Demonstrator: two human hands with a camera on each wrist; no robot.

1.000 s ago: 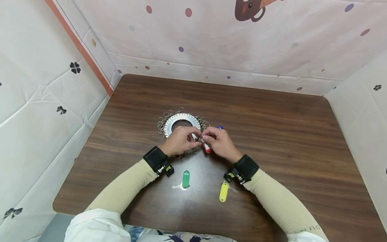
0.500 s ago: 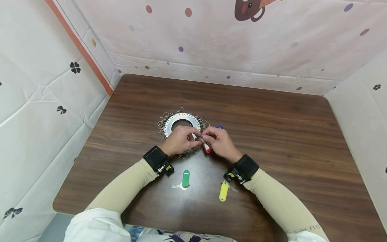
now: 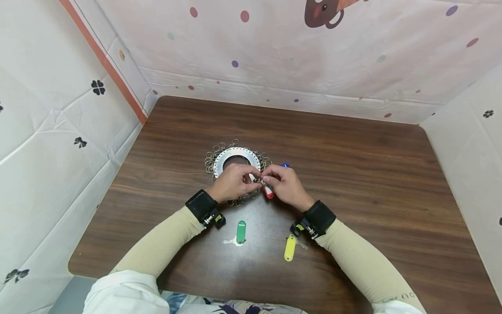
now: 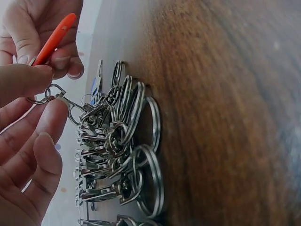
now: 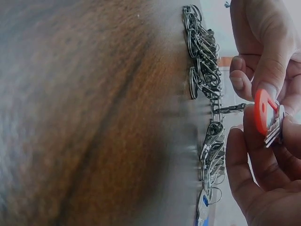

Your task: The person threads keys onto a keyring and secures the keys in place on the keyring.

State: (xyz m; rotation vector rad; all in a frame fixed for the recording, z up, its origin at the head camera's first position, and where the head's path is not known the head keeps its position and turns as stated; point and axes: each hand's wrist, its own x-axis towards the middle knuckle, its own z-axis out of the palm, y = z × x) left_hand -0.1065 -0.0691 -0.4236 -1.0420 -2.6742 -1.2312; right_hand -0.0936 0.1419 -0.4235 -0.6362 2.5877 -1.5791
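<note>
My left hand [image 3: 235, 181] and right hand [image 3: 284, 183] meet at the right edge of a silver ring-shaped key holder [image 3: 222, 159] lined with snap hooks and split rings. In the left wrist view, the left fingers [image 4: 49, 117] pinch a split ring [image 4: 35, 100] on a snap hook [image 4: 71, 107] drawn out from the holder. The right hand holds a red key tag [image 4: 56, 37] close to that ring. A silver key [image 5: 273, 134] hangs beside the tag in the right wrist view. Fingers hide part of the ring and tag.
Nearer the body, a green key tag [image 3: 241, 232] with its key and a yellow key tag [image 3: 290, 249] with its key lie on the brown wooden table [image 3: 353, 174]. A blue key tag [image 3: 285, 165] shows behind the right hand. Patterned cloth [image 3: 274, 65] borders the table.
</note>
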